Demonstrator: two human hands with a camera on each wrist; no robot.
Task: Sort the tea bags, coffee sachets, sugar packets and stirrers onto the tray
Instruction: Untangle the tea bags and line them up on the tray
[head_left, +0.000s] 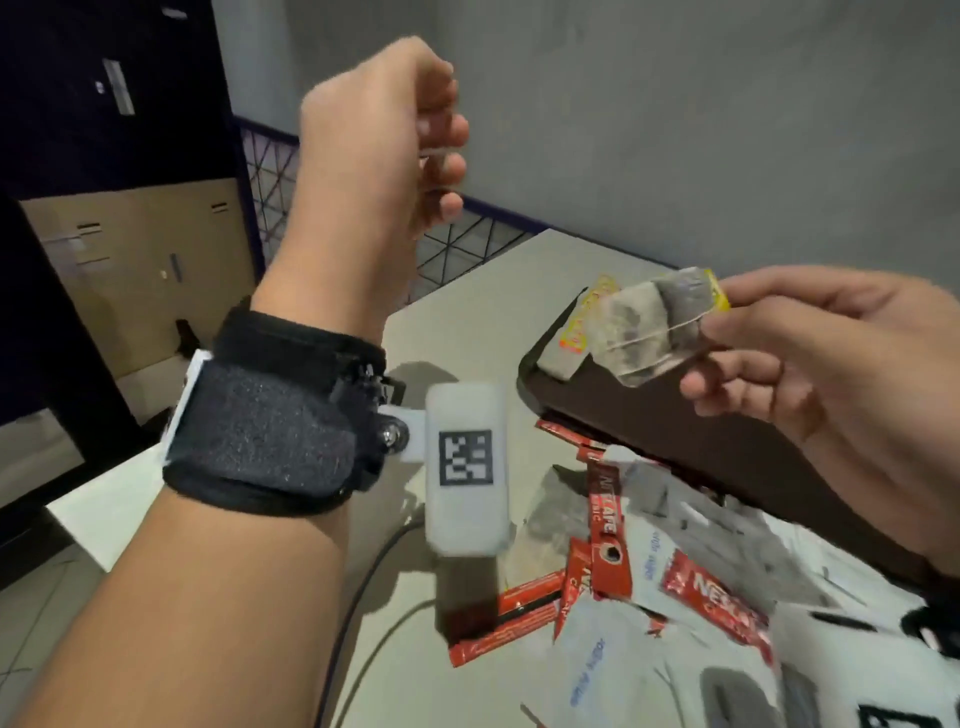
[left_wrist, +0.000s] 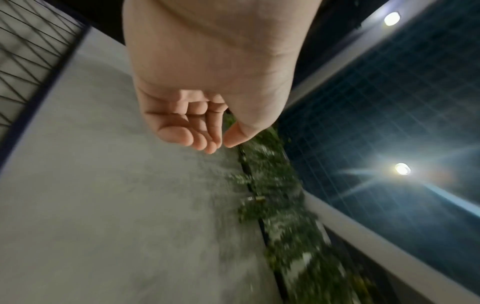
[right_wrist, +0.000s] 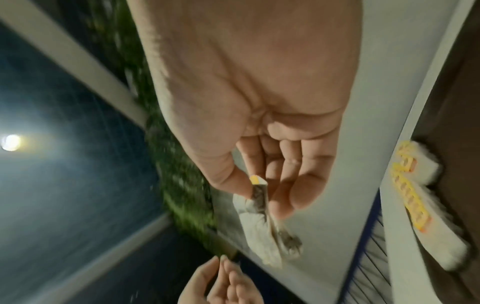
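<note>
Setting: grey plaster wall behind a pale bench, with a dark wire-mesh panel at its far edge.
Held item: soft grey paper tea bag with a yellow tag, pinched at its tag end between thumb and fingertips of the right hand; in the right-wrist view the bag hangs slack below the thumb.
Key relation: the bag is in the air over the far-left corner of the dark brown tray, its long axis running from the right hand out toward that corner; the right hand is the nearer one by far.
Already on tray: flat tea bags with yellow tags lie in that same corner, just beside and partly under the held bag.
Left hand: the left hand is raised well above the bench, fingers loosely curled; nothing clear shows in it, and the left-wrist view shows it with no item.
Unsorted pile: red coffee sachets and white sugar packets lie jumbled on the bench, near the tray's front edge.
Obstruction: judging from this, nothing stands between the bag and the tray corner; stirrers cannot be made out.
</note>
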